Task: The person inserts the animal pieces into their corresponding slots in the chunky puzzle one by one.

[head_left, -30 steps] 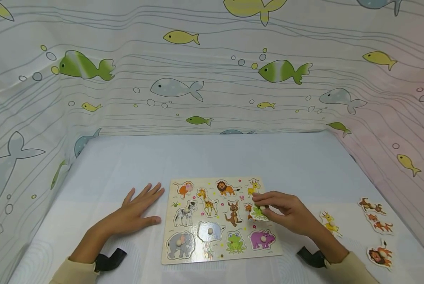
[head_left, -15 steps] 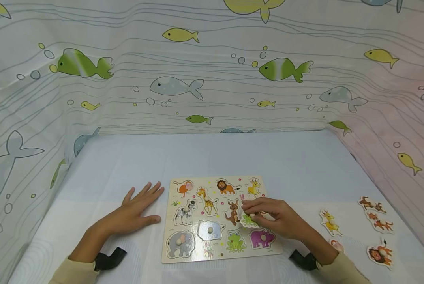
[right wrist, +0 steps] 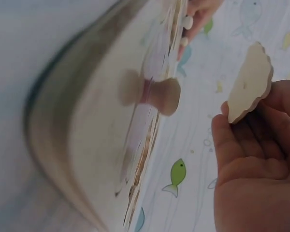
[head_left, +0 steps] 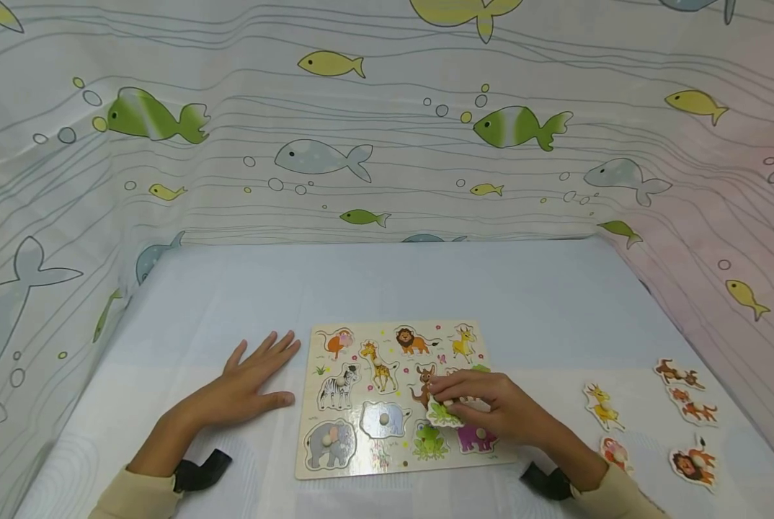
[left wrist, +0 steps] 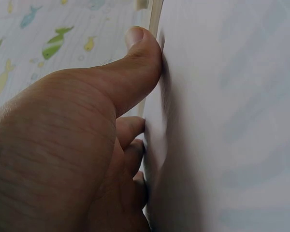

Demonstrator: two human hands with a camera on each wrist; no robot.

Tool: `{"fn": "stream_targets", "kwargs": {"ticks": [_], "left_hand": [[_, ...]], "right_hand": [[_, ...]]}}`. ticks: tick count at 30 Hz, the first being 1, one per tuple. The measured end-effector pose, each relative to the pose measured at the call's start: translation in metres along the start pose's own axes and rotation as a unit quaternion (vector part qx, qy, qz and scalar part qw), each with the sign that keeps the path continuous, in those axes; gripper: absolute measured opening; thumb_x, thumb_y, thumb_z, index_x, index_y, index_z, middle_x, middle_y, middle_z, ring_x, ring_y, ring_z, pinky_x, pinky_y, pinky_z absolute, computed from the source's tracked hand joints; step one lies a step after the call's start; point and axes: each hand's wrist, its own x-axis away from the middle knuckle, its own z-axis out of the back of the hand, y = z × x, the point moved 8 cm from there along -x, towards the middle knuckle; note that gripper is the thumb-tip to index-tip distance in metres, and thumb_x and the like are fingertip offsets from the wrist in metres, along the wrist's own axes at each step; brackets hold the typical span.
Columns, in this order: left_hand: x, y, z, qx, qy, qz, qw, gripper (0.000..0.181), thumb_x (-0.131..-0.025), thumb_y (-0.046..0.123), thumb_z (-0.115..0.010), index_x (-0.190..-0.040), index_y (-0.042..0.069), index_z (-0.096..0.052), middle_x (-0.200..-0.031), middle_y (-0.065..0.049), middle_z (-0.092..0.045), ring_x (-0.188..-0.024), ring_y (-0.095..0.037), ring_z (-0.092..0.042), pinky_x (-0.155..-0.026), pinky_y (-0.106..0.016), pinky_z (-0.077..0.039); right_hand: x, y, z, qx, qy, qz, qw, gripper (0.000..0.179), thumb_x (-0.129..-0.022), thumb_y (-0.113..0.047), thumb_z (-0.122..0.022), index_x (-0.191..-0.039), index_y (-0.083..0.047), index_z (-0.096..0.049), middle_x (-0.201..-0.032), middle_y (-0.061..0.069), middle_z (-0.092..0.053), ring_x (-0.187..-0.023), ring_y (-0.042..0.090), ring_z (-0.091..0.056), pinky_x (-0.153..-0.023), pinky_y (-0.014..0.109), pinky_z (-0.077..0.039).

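A wooden animal puzzle board [head_left: 413, 473] lies on the table. My right hand [head_left: 500, 405] pinches a green frog puzzle piece [head_left: 442, 414] over the lower right of the board, close above the printed frog [head_left: 429, 442]. In the right wrist view the piece's pale wooden underside [right wrist: 251, 82] shows, tilted and raised off the board. Part of the purple hippo piece [head_left: 475, 439] is covered by that hand. My left hand [head_left: 251, 386] rests flat on the table left of the board, fingers spread; the left wrist view shows its thumb [left wrist: 135, 67] near the board's edge.
Right of the board lie loose pieces: a yellow deer [head_left: 603, 406], a pinkish piece [head_left: 615, 452] partly behind the sleeve, a lion [head_left: 694, 467], and two brown-orange animals, one [head_left: 693, 408] below the other. Knobbed elephant [head_left: 330, 445] and zebra [head_left: 338, 390] pieces sit in the board.
My right hand has moved left and toward me with the frog piece, from the board's right side to just above the printed frog. My left hand has stayed put.
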Motion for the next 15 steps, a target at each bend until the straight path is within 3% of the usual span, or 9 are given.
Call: {"fn": "stream_targets", "kwargs": {"ticks": [8,15], "left_hand": [[0.002,-0.001,0.000,-0.002,-0.005,0.005,1.0000,0.086,-0.089,0.054,-0.067,-0.158,0.017,-0.031,-0.166,-0.013,-0.023,-0.155,-0.043,-0.009,-0.119,-0.067,0.008],[0.000,0.002,-0.001,0.001,-0.008,0.003,1.0000,0.087,-0.089,0.054,-0.067,-0.158,0.016,-0.031,-0.166,-0.013,-0.023,-0.155,-0.043,-0.009,-0.119,-0.067,0.008]], "right_hand": [[-0.003,0.000,-0.013,0.007,-0.021,-0.003,0.9997,0.026,-0.095,-0.003,-0.065,-0.119,-0.011,-0.071,-0.127,0.009,-0.070,-0.128,0.022,-0.061,-0.118,0.034,-0.037],[0.000,-0.002,-0.023,0.037,-0.037,0.007,0.9986,0.023,-0.094,-0.007,-0.068,-0.116,-0.007,-0.073,-0.127,0.006,-0.070,-0.126,0.022,-0.063,-0.105,0.028,-0.050]]}}
